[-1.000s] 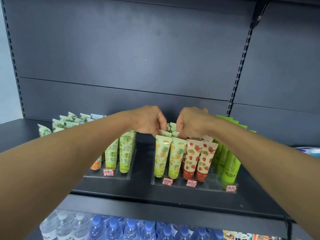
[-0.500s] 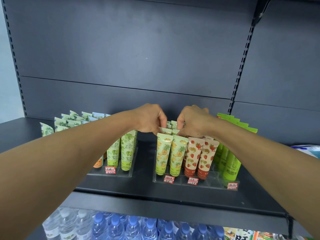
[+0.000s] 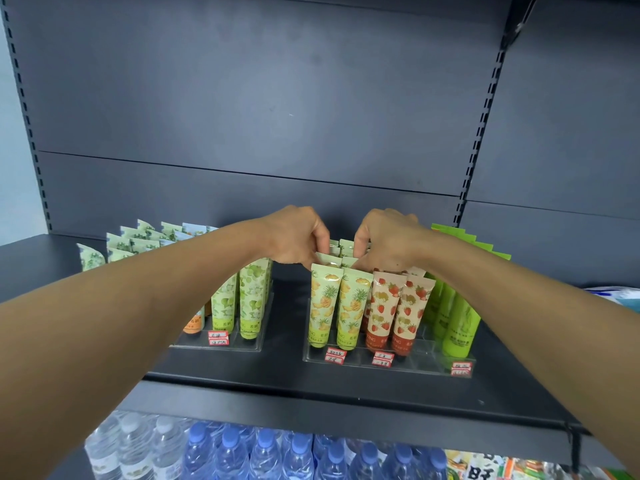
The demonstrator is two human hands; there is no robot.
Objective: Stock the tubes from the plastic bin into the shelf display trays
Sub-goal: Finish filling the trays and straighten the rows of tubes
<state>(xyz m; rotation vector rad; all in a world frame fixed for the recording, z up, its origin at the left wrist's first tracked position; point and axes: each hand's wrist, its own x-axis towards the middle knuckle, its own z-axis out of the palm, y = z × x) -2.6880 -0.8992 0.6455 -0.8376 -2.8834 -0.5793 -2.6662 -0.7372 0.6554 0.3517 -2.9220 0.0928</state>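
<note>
Two clear display trays stand on the dark shelf. The right tray (image 3: 422,358) holds rows of pineapple tubes (image 3: 334,306), strawberry tubes (image 3: 398,310) and plain green tubes (image 3: 457,323). The left tray (image 3: 256,346) holds pale green floral tubes (image 3: 252,299). Both my hands reach over the pineapple rows. My left hand (image 3: 298,237) has its fingers curled down onto the tops of the back pineapple tubes (image 3: 341,252). My right hand (image 3: 384,237) pinches the tube tops from the other side. The fingertips are partly hidden. The plastic bin is not in view.
The dark shelf (image 3: 311,386) has a grey back panel and slotted uprights. More pale tubes (image 3: 138,242) stand behind my left arm. Water bottles (image 3: 263,455) fill the shelf below. A white and blue packet (image 3: 620,296) lies at the right edge.
Both hands stay over the back pineapple tubes with only slight shifts; the view has risen a little.
</note>
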